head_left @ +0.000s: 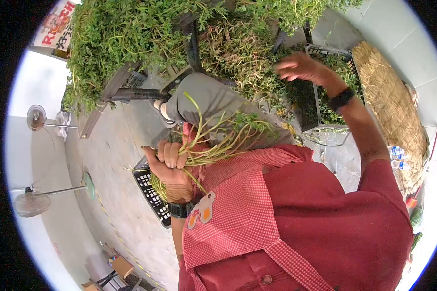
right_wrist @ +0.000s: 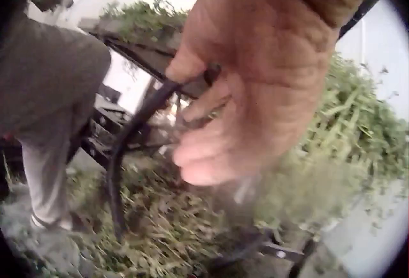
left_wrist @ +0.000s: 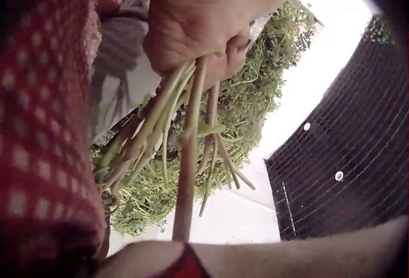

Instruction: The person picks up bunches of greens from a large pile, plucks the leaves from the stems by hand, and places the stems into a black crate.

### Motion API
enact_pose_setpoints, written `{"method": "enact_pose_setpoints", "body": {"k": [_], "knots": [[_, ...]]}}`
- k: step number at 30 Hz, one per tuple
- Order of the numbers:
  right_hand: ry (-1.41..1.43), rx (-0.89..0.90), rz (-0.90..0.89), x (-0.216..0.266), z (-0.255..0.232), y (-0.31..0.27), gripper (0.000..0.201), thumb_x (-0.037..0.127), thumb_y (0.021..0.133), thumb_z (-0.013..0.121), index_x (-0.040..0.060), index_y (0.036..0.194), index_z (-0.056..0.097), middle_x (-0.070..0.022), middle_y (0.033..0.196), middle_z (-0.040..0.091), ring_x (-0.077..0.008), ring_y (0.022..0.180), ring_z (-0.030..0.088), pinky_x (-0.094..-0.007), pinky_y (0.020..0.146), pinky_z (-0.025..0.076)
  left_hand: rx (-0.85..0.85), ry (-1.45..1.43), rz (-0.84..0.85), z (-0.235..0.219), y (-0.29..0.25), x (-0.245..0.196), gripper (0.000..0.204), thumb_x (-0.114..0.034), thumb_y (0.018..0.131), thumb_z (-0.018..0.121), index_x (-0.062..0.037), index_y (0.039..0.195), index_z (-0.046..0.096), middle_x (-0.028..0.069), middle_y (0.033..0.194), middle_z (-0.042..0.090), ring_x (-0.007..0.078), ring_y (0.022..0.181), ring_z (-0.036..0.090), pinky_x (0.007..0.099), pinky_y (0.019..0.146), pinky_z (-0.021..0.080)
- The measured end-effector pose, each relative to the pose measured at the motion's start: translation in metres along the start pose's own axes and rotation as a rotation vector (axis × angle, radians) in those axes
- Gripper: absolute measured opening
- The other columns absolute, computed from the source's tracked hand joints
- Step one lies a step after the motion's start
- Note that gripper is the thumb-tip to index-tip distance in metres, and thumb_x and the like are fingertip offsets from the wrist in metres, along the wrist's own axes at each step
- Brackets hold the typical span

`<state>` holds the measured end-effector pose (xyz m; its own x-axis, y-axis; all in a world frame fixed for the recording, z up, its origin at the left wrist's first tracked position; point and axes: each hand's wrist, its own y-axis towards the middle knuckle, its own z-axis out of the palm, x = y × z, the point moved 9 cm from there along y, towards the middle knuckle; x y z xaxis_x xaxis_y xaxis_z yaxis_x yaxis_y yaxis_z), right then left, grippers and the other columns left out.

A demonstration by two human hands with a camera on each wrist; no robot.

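My left hand [head_left: 169, 167] grips a bunch of long green plant stems [head_left: 213, 150] in front of the checked apron. The leafy tops point to the right, across the grey trousers. In the left wrist view, the fingers curl round reddish and pale green stems [left_wrist: 190, 143], whose ends stick out below the fist. My right hand [head_left: 301, 68] is raised over the floor pile of stems [head_left: 243, 53], beside a crate. Nothing shows between its loosely bent fingers in the right wrist view, where the right hand [right_wrist: 255, 79] appears close up.
A large heap of leafy greens [head_left: 126, 34] covers a dark-legged table at the back. A crate [head_left: 318, 104] with greens stands at right, near a woven straw roll [head_left: 381, 97] and water bottles [head_left: 398, 157]. A black basket [head_left: 153, 196] sits below my left hand. Fans [head_left: 32, 202] stand at left.
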<state>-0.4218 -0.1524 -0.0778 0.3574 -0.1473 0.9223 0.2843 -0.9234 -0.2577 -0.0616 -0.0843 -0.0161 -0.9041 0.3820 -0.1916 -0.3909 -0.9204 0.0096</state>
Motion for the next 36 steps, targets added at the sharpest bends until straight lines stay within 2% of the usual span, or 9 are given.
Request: {"method": "enact_pose_setpoints", "body": {"k": [4, 7, 9, 11, 13, 18, 20, 23, 36], "knots": [[0.242, 0.283, -0.142, 0.062, 0.102, -0.004, 0.037, 0.030, 0.085, 0.059, -0.0005, 0.105, 0.060, -0.0055, 0.097, 0.062, -0.0134, 0.085, 0.057, -0.0281, 0.075, 0.048, 0.000, -0.007, 0.019, 0.001, -0.002, -0.003, 0.057, -0.061, 0.089, 0.033, -0.0132, 0.058, 0.034, -0.0008, 0.049, 0.026, 0.0115, 0.045, 0.025, 0.0269, 0.043, 0.024], [0.005, 0.369, -0.110, 0.085, 0.127, -0.020, 0.050, 0.043, 0.085, 0.057, 0.0011, 0.112, 0.057, -0.0047, 0.094, 0.062, -0.0118, 0.086, 0.054, -0.0253, 0.080, 0.043, 0.007, 0.012, 0.012, -0.001, -0.002, -0.005, 0.056, -0.061, 0.089, 0.033, -0.0130, 0.058, 0.034, -0.0006, 0.049, 0.027, 0.0116, 0.045, 0.026, 0.0269, 0.043, 0.024], [-0.060, 0.499, -0.119, 0.098, 0.141, -0.028, 0.035, 0.029, 0.088, 0.055, -0.0045, 0.098, 0.058, 0.0022, 0.077, 0.047, -0.0097, 0.072, 0.043, -0.0240, 0.069, 0.040, 0.007, 0.009, 0.013, -0.002, -0.003, -0.004, 0.056, -0.060, 0.089, 0.034, -0.0130, 0.058, 0.034, -0.0005, 0.049, 0.027, 0.0116, 0.044, 0.026, 0.0267, 0.043, 0.024], [-0.098, 0.619, -0.219, 0.103, 0.162, -0.029, 0.041, 0.036, 0.089, 0.053, -0.0021, 0.103, 0.057, -0.0025, 0.087, 0.059, -0.0083, 0.081, 0.048, -0.0261, 0.075, 0.041, 0.001, -0.017, 0.019, -0.002, -0.002, -0.004, 0.056, -0.060, 0.089, 0.034, -0.0129, 0.058, 0.035, -0.0002, 0.049, 0.028, 0.0115, 0.044, 0.026, 0.0265, 0.043, 0.024], [0.004, 0.470, -0.362, 0.119, 0.165, -0.034, 0.036, 0.032, 0.091, 0.052, -0.0024, 0.099, 0.057, -0.0016, 0.082, 0.058, -0.0093, 0.081, 0.048, -0.0275, 0.075, 0.042, 0.002, -0.027, 0.016, 0.000, -0.003, -0.002, 0.056, -0.060, 0.089, 0.033, -0.0130, 0.058, 0.035, -0.0006, 0.049, 0.028, 0.0113, 0.044, 0.026, 0.0263, 0.043, 0.024], [-0.243, 0.304, -0.333, 0.121, 0.161, -0.025, 0.031, 0.027, 0.089, 0.051, -0.0021, 0.098, 0.056, -0.0137, 0.085, 0.063, -0.0218, 0.077, 0.059, -0.0341, 0.072, 0.047, -0.002, 0.000, 0.003, -0.004, -0.001, 0.001, 0.059, -0.063, 0.088, 0.031, -0.0137, 0.056, 0.033, -0.0027, 0.046, 0.023, 0.0109, 0.043, 0.024, 0.0261, 0.041, 0.021], [-0.915, 0.036, -0.430, 0.113, 0.155, -0.019, 0.027, 0.022, 0.087, 0.052, -0.0031, 0.096, 0.055, -0.0211, 0.072, 0.057, -0.0344, 0.070, 0.061, -0.0410, 0.065, 0.048, -0.048, 0.061, 0.006, -0.010, 0.000, 0.007, 0.060, -0.064, 0.087, 0.030, -0.0141, 0.054, 0.032, -0.0027, 0.045, 0.022, 0.0109, 0.042, 0.023, 0.0261, 0.041, 0.020], [-0.897, -0.051, -0.322, 0.090, 0.146, 0.006, 0.019, 0.017, 0.083, 0.051, -0.0010, 0.088, 0.055, -0.0212, 0.076, 0.059, -0.0394, 0.074, 0.058, -0.0442, 0.065, 0.049, -0.162, 0.091, -0.006, -0.011, 0.006, 0.023, 0.063, -0.067, 0.086, 0.028, -0.0153, 0.051, 0.028, -0.0029, 0.044, 0.020, 0.0107, 0.040, 0.019, 0.0258, 0.040, 0.018], [-0.925, -0.297, -0.188, 0.069, 0.122, 0.007, 0.018, 0.015, 0.076, 0.053, 0.0029, 0.089, 0.056, -0.0206, 0.077, 0.061, -0.0374, 0.074, 0.060, -0.0445, 0.067, 0.049, -0.187, 0.191, -0.013, 0.000, 0.012, 0.032, 0.065, -0.066, 0.086, 0.029, -0.0139, 0.048, 0.027, -0.0018, 0.043, 0.018, 0.0119, 0.042, 0.018, 0.0268, 0.038, 0.015]]}}
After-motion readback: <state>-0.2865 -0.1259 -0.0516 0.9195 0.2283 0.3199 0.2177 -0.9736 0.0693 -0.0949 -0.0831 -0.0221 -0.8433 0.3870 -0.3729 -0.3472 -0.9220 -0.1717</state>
